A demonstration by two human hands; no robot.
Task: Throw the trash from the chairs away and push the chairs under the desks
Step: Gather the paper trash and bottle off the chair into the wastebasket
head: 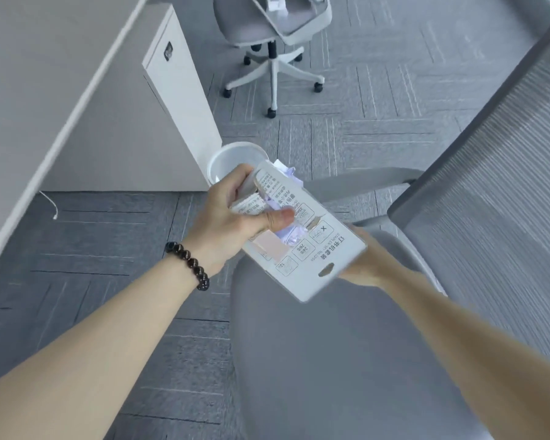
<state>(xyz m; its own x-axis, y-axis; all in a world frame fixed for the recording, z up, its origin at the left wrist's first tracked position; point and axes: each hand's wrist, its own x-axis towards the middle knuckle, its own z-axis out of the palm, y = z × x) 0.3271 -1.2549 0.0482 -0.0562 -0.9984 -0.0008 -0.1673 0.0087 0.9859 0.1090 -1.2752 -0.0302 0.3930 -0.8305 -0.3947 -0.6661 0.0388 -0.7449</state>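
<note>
So we've got the white table [29, 90] and its white cabinet [172, 100] on the left, and tucked beside the cabinet, just past our hands, the small round white trash bin [235, 154]; can't really tell what's in it. Our left hand [232, 223] is clamped on crumpled paper scraps [251, 204] and the top of the flat white printed cardboard package [315, 249], with lilac plastic bunched inside its torn window. Our right hand [365, 265] grips the package's lower end from underneath. All of it hovers over the grey fabric office chair seat [346, 360]. Probably best to keep everything bundled and drop it straight over the bin. A second grey chair [267, 23] further back has something white on it too.
</note>
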